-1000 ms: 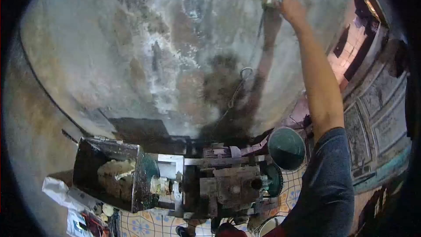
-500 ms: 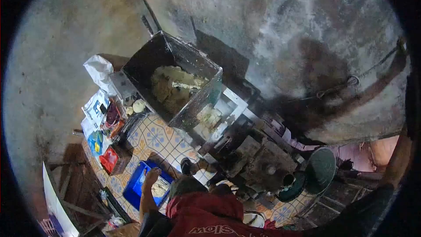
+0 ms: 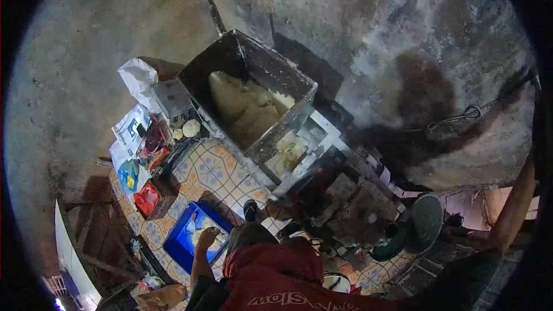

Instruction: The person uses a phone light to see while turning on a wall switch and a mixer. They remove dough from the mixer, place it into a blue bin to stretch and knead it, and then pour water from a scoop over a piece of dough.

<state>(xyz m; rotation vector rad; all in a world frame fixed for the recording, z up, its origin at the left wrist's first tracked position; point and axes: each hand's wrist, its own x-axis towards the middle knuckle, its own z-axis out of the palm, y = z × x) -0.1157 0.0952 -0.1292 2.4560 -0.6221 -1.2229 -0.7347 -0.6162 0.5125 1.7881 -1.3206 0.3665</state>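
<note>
My left hand [image 3: 207, 236] reaches down over a blue tray [image 3: 179, 250] on the floor, beside pale dough-like material [image 3: 219, 242] inside it. Its fingers are small and partly turned away, so their grip is unclear. My right forearm [image 3: 514, 212] stretches out to the far right, and its hand lies beyond the visible picture. In front of me stands a dark metal box [image 3: 276, 70] with a large pale mass [image 3: 245, 106] in it. Light lumps [image 3: 292, 151] rest on the frame beside the box.
Greasy machinery [image 3: 360, 213] stands right of the box, with a green round basin [image 3: 427, 222] farther right. A red bag [image 3: 146, 198], a white sack [image 3: 138, 80] and round pale pieces [image 3: 190, 128] lie on the left. A rough wall [image 3: 368, 40] rises behind. My shoe [image 3: 250, 210] stands on the tiles.
The box and its surroundings have shifted right in view. The mass in the box has a different shape, and the pale bar seen on it earlier no longer shows. My left hand is lower over the tray.
</note>
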